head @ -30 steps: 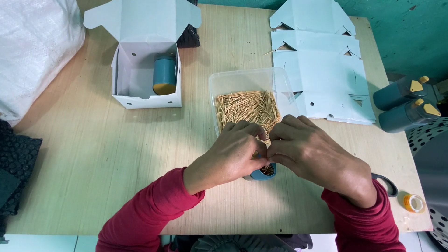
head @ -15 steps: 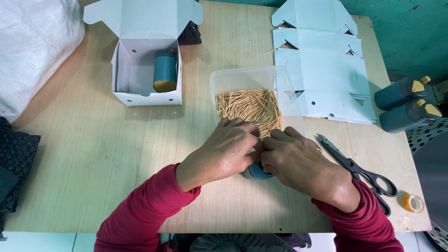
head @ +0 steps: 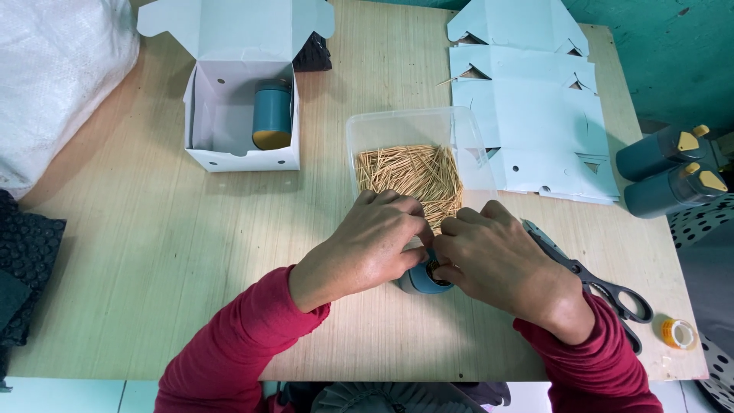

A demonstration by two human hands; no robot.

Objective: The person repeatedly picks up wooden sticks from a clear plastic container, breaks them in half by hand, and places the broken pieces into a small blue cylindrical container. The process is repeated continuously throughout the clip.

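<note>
A small teal jar (head: 420, 280) stands upright on the wooden table (head: 153, 252), mouth up, with toothpicks showing inside. My left hand (head: 367, 245) wraps its left side and my right hand (head: 501, 264) closes on its right side and rim. Their fingertips meet over the opening, so what they pinch is hidden. Just beyond the hands sits a clear plastic tub (head: 413, 138) holding a heap of toothpicks (head: 409, 176).
An open white carton (head: 241, 115) at the back left holds another teal jar (head: 272, 115). Flat folded cartons (head: 527, 99) lie at the back right. Black scissors (head: 596, 287) and a tape roll (head: 677, 333) lie right of my hands. Two teal bottles (head: 665, 172) sit off the right edge.
Both hands have drawn slightly toward me and lower over the jar. The scissors, covered by my right arm a second ago, are now exposed.
</note>
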